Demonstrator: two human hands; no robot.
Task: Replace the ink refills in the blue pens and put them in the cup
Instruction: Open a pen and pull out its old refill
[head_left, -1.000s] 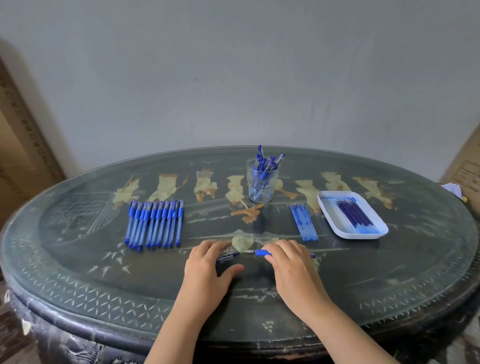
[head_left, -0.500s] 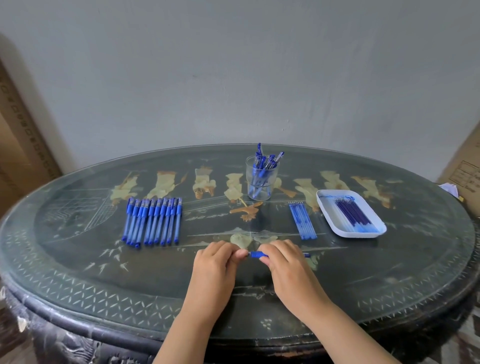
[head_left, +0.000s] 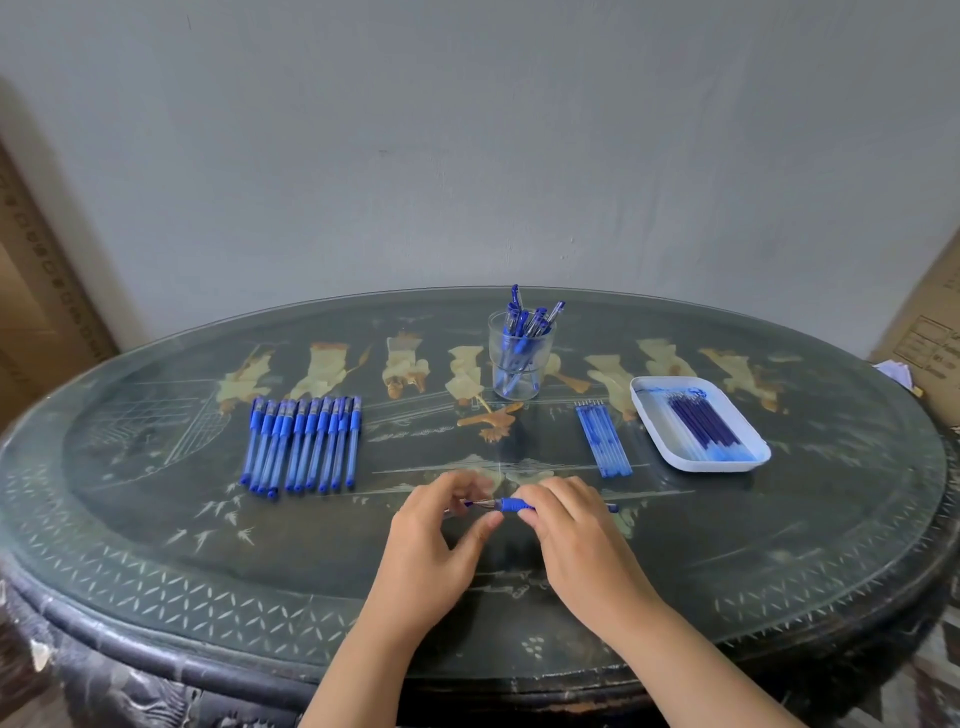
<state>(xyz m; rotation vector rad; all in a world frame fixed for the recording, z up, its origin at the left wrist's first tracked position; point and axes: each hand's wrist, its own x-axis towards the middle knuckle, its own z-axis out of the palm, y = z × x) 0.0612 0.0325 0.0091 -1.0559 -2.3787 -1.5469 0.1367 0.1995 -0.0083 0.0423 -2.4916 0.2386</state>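
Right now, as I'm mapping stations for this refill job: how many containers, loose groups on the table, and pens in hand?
Containers: 2, the clear cup and the white tray.
Loose groups: 2, the row of capped pens and the set of refills.
Pens in hand: 1, the pen between left hand and right hand.
Total: 5

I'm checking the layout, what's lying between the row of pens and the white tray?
Head view: a small bunch of pale blue refills, close to the tray.
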